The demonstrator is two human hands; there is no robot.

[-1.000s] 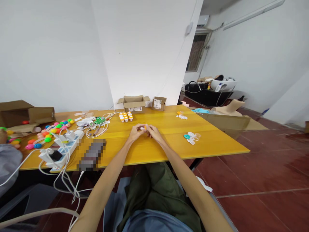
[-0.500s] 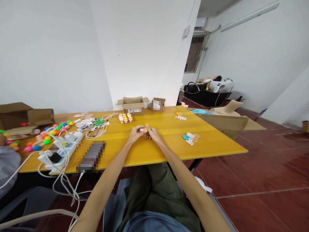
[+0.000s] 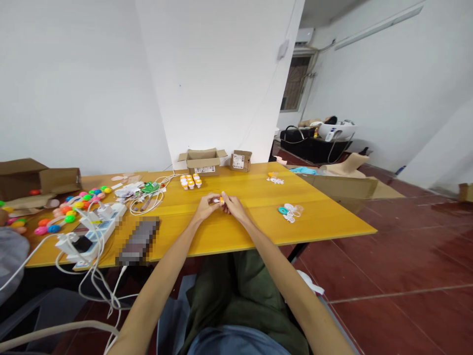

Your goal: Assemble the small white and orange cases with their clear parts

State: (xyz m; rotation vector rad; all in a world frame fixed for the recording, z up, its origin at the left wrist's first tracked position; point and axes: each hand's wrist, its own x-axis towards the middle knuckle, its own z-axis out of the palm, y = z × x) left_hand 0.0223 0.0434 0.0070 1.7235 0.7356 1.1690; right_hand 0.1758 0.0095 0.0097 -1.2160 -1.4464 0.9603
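Over the middle of the yellow table [image 3: 254,231], my left hand [image 3: 205,207] and my right hand [image 3: 234,208] meet around a small orange-and-white plastic piece [image 3: 218,200]. Fingers of both hands are closed on it, and much of it is hidden behind them. Just beyond my hands, several orange-topped white pieces [image 3: 191,181] stand in a tight cluster. To the right lie white plastic parts with a teal ring [image 3: 283,210] and a clear cup. Farther back are more small white parts [image 3: 275,181], one orange piece among them.
Two cardboard boxes [image 3: 202,162] stand against the wall. On the left are a power strip [image 3: 105,229] with white cables, a blurred dark phone [image 3: 139,241], a green circuit board [image 3: 150,187] and colourful balls [image 3: 70,218]. A grey sleeve [image 3: 13,254] shows at the far left.
The view has shifted slightly. Both hands stay together around the piece, which appears turned a little, with its orange part now nearer my right fingers.
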